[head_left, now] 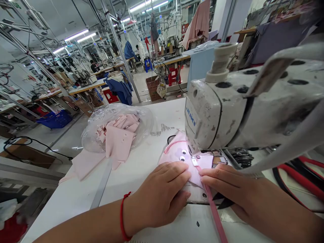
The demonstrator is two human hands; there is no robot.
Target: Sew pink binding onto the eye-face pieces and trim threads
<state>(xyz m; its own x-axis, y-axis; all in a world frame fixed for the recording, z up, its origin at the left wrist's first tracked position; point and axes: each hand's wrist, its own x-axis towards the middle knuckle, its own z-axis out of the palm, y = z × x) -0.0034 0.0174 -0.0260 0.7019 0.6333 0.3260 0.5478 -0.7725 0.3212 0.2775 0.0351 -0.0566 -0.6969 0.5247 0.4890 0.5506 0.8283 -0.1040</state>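
Hall: a garment workshop; from my remote seat I look down one worker's arms, with rows of tables and hung clothes behind.
Bench (76,199): white and broad, it carries everything named below.
Machine (227,111): a worn white sewing head on the right, its needle end over the work.
Bag (118,130): clear plastic, far left of the machine, spilling cut pink pieces.
Left hand (159,195): palm down on the cloth, fingers straight and pressed together, a red cord at the wrist.
Right hand (227,185): flat beside the left, fingers together, tips on the cloth edge and the tape; I cannot tell whether the thumb pinches beneath.
Cloth (174,152): a small pink piece with two round eyes, lying under the machine's needle end, just beyond both hands. I judge it light, soft and quick to slide or pucker, best held by flat pressure on either side of the seam line, not by a corner.
Tape (215,216): a narrow pink strip running from the foot back between the hands; limp, I reckon.
Foot (194,161): small and metal, sitting on the cloth.
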